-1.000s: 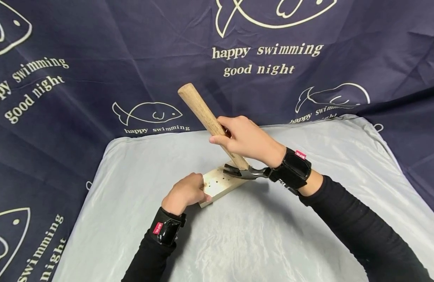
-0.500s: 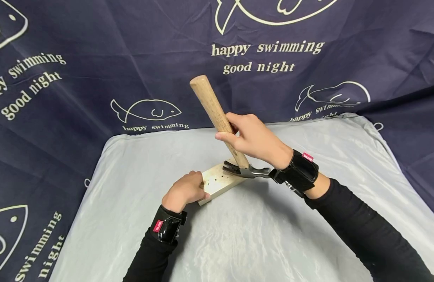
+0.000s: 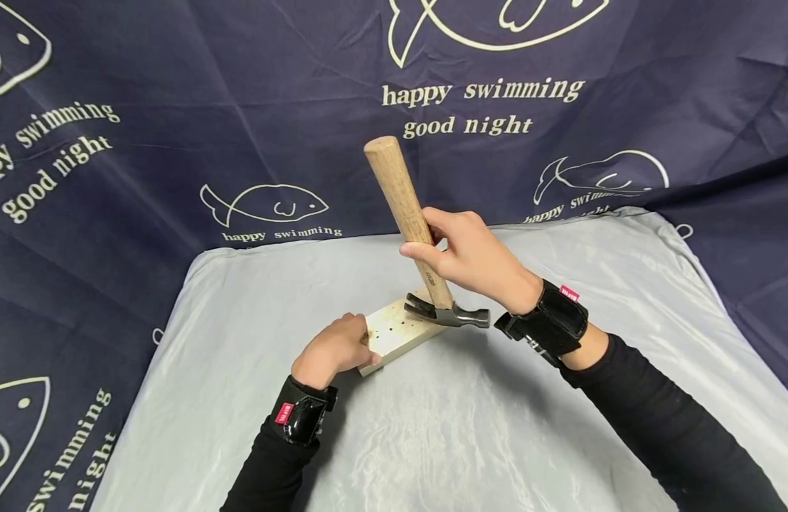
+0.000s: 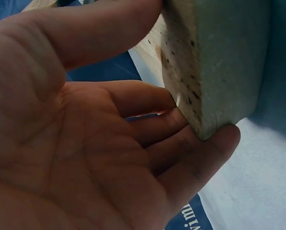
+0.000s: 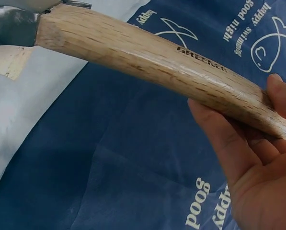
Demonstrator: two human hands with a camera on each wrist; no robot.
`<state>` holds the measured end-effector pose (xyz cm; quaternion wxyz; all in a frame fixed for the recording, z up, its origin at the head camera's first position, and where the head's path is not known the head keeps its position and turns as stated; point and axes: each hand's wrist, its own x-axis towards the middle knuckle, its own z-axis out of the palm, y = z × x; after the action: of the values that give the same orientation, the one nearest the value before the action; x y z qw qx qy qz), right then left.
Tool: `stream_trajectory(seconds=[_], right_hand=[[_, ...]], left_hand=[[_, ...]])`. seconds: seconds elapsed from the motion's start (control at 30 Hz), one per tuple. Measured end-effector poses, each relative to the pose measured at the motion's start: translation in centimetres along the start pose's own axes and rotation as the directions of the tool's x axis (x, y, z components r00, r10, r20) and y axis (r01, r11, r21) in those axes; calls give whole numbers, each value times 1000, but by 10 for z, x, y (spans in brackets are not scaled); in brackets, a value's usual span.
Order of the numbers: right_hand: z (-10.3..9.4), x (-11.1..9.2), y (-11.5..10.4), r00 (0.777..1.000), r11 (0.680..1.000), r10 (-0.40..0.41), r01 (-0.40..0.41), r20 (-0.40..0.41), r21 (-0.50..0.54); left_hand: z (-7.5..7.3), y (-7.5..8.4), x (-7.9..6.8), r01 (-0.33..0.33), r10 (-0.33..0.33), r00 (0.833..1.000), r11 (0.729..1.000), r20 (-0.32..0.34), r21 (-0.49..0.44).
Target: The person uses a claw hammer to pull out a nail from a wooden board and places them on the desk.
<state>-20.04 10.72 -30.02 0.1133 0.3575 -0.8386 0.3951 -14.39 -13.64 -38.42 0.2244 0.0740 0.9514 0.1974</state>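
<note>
My right hand (image 3: pixel 474 256) grips the wooden handle of a claw hammer (image 3: pixel 400 188), which stands tilted with its end up and to the left. The dark metal head is low, its claw over the far part of a pale wooden block (image 3: pixel 394 327); whether a nail sits under the claw cannot be seen. Several small dark holes dot the block's top. At the block's near left end my left hand (image 3: pixel 336 348) holds it between thumb and fingers. The right wrist view shows fingers and thumb about the handle (image 5: pixel 147 57).
A light grey cloth (image 3: pixel 432 441) covers the table. Dark blue curtains (image 3: pixel 291 85) with white fish and lettering hang behind and at both sides. Black straps and sleeves are on both forearms.
The hammer's handle has swung to the right and more upright with my right hand, while its claw has stayed over the block. My left hand has kept its hold on the block.
</note>
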Motion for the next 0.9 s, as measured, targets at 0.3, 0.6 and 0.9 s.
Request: stream_trajectory(seconds=[0.3, 0.6, 0.9], right_hand=[[-6, -10, 7, 998, 999, 40, -39, -45, 13], [-18, -24, 20, 975, 983, 169, -155, -145, 101], [-23, -36, 31, 941, 957, 269, -237, -205, 167]], left_hand=[[0, 0, -1, -10, 10, 1000, 1000, 1, -8], [1, 0, 1, -24, 24, 1000, 1000, 7, -8], [1, 0, 2, -22, 22, 1000, 1000, 11, -4]])
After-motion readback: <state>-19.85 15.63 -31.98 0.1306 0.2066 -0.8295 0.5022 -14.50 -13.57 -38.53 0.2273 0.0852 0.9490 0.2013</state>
